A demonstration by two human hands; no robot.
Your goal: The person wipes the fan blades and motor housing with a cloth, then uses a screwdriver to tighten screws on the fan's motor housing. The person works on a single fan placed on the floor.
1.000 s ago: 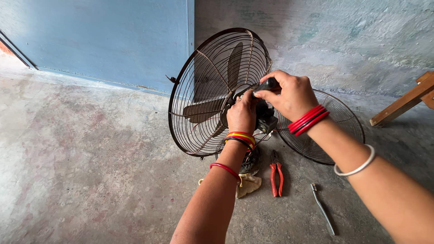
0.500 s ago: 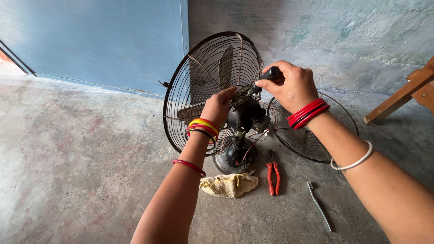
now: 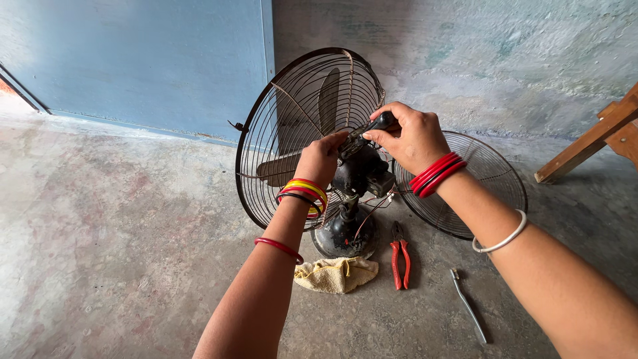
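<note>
At frame centre, the right hand (image 3: 409, 139) closes its grip on a black-handled screwdriver (image 3: 371, 127) at the fan motor (image 3: 362, 174); the left hand (image 3: 320, 158) pinches the housing. Likely a screw being worked, which calls for steady pressure.

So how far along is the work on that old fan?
One wire guard is already off and leans behind the fan. In hand: the left hand steadies the motor housing while the right hand holds a black-handled tool to its top. The blades remain inside the other guard, and loose wires hang by the stand. Red pliers, a spanner and a rag lie unused.
</note>
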